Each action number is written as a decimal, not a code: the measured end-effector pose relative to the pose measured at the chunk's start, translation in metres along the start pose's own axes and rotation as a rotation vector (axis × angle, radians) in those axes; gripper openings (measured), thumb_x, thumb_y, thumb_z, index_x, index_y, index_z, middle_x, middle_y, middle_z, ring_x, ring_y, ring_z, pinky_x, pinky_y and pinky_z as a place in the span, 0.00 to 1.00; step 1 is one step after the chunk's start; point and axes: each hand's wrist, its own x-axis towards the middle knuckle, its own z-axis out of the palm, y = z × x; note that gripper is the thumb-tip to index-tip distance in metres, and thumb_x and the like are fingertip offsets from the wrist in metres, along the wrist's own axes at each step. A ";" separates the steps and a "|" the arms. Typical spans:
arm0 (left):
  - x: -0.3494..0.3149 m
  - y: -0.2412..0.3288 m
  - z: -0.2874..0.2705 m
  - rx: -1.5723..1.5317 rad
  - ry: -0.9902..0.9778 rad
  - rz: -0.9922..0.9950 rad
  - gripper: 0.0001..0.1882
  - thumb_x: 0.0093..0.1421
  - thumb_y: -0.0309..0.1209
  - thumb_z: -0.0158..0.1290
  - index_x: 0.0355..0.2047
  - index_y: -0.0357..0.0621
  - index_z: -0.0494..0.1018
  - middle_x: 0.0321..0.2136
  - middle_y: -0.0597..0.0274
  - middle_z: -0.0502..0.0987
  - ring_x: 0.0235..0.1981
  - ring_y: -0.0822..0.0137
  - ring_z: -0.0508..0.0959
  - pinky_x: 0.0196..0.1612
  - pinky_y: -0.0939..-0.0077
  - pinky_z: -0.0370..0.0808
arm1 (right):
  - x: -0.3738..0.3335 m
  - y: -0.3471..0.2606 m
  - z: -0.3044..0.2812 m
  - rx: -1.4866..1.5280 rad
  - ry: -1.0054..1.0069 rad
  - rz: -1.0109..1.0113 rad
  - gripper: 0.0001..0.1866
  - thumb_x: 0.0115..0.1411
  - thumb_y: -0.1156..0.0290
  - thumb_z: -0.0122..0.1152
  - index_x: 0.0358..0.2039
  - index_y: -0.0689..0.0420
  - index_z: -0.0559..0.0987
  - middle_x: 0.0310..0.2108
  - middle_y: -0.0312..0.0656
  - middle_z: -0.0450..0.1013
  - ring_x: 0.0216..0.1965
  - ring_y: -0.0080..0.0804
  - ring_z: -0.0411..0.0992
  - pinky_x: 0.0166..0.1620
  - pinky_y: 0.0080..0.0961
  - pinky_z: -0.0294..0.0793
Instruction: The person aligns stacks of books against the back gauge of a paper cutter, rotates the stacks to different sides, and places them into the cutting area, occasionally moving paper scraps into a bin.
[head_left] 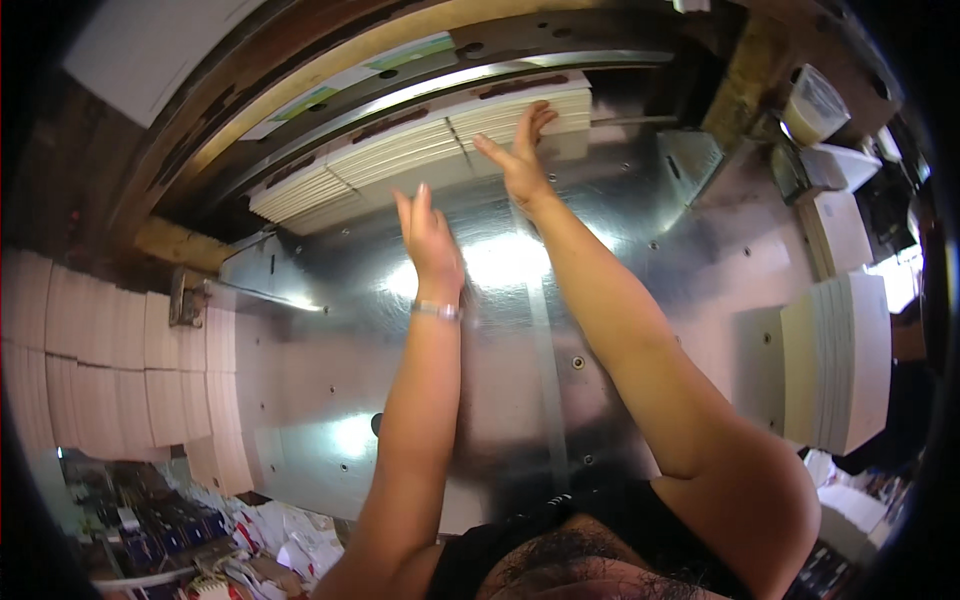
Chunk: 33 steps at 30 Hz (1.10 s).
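A row of paper stacks, which look like unbound book blocks [395, 150], stands on the metal table [500, 390] under the long bar of what looks like a paper cutter. My left hand [432, 243] hovers over the table just in front of the row, its fingers stretched out with nothing in them. Farther forward and to the right, my right hand [520, 165] spreads its fingers close to the right part of the row. Whether its fingertips touch the paper I cannot tell. A light band sits on my left wrist.
Tall stacks of paper blocks [110, 360] line the left side. Another stack [840, 360] stands at the right edge. A plastic cup [815, 108] is at the far right, near a metal side guide [690, 165]. Paper scraps [285, 535] lie at lower left.
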 end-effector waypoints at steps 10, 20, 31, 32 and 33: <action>0.086 -0.019 0.017 0.182 0.105 0.138 0.54 0.66 0.52 0.46 0.68 0.27 0.24 0.70 0.38 0.19 0.72 0.54 0.17 0.70 0.57 0.20 | -0.003 -0.007 -0.001 -0.005 0.004 -0.015 0.67 0.57 0.44 0.65 0.68 0.67 0.23 0.67 0.71 0.10 0.68 0.52 0.03 0.67 0.50 0.11; 0.078 -0.002 0.014 0.267 0.018 0.138 0.57 0.65 0.52 0.49 0.67 0.28 0.21 0.67 0.32 0.14 0.70 0.46 0.16 0.71 0.56 0.25 | -0.006 -0.006 0.005 -0.038 0.029 0.038 0.67 0.58 0.43 0.63 0.68 0.67 0.22 0.67 0.69 0.09 0.68 0.51 0.03 0.68 0.49 0.12; 0.083 -0.008 0.003 0.244 -0.021 0.092 0.56 0.65 0.56 0.47 0.69 0.34 0.23 0.68 0.35 0.15 0.70 0.48 0.16 0.69 0.50 0.21 | -0.004 0.000 0.000 -0.024 -0.003 0.042 0.69 0.55 0.47 0.68 0.68 0.64 0.22 0.67 0.67 0.07 0.68 0.51 0.03 0.68 0.49 0.14; 0.082 -0.008 0.004 0.231 -0.019 0.084 0.56 0.65 0.56 0.47 0.69 0.34 0.23 0.68 0.35 0.15 0.70 0.48 0.16 0.69 0.51 0.22 | -0.004 -0.001 -0.001 -0.016 -0.001 0.051 0.70 0.54 0.46 0.69 0.68 0.64 0.21 0.66 0.68 0.07 0.68 0.52 0.03 0.68 0.49 0.14; 0.082 -0.008 0.005 0.230 -0.023 0.083 0.56 0.65 0.56 0.47 0.69 0.34 0.23 0.68 0.35 0.15 0.70 0.48 0.16 0.69 0.51 0.22 | -0.004 -0.002 -0.002 -0.018 0.003 0.051 0.70 0.54 0.46 0.69 0.68 0.64 0.21 0.66 0.68 0.07 0.68 0.52 0.03 0.68 0.49 0.14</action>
